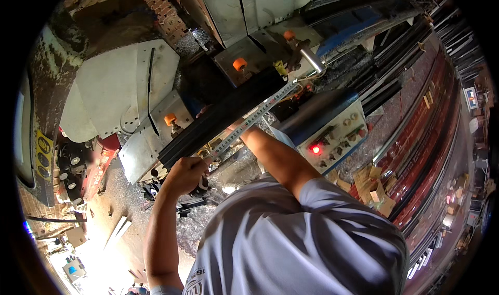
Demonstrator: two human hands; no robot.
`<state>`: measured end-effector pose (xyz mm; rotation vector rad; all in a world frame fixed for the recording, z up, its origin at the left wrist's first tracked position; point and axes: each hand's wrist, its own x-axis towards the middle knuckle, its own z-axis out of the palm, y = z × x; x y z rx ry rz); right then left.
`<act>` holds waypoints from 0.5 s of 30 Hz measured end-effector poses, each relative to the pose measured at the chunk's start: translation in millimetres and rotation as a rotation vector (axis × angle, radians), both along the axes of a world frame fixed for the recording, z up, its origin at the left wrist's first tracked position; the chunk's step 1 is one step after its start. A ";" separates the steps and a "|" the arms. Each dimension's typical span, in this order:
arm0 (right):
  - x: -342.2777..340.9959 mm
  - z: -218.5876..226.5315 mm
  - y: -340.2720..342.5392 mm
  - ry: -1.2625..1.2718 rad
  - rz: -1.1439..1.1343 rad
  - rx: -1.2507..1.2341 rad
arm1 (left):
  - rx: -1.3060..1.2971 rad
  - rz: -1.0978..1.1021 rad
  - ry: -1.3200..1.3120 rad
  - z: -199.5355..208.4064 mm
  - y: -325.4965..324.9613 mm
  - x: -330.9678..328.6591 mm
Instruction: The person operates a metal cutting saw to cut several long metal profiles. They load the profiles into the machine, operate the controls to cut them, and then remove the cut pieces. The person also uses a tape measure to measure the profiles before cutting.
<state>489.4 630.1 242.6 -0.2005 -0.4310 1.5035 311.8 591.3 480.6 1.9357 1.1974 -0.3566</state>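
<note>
A long black profile bar (221, 113) lies slantwise across the machine in front of me. My left hand (185, 175) is closed around its near left end. Farther along, my right hand (237, 125) reaches in under a printed scale ruler (254, 115) and holds the bar near its middle. The bar and ruler hide most of the right fingers; a bit of skin shows on the bar's far side. The ruler runs alongside the bar, on the side closer to me. Orange knobs (239, 64) stand beyond the bar.
Pale metal guard plates (122, 87) rise on the machine's far side. At right is a control box (332, 136) with a lit red lamp and several knobs. Long dark profiles (384, 95) lie on a rack farther right. Wooden blocks (375, 188) sit beside red rails. Shavings cover the floor.
</note>
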 end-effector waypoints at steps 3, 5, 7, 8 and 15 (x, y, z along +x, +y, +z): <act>5.5 -10.4 6.1 0.010 0.013 0.098 | -0.010 0.003 -0.016 -0.7 2.9 2.5; 6.0 -12.2 6.9 0.016 0.005 0.154 | 0.006 -0.008 -0.036 -5.7 7.1 -1.2; 5.5 -11.6 4.3 0.051 -0.030 0.231 | 0.044 -0.037 -0.066 -8.7 10.4 -4.6; 5.9 -11.0 4.7 0.061 -0.012 0.249 | 0.050 -0.040 -0.065 -8.5 11.3 -5.0; 12.8 -29.5 20.3 0.132 0.165 0.278 | 0.160 0.025 -0.031 -10.2 15.0 -31.9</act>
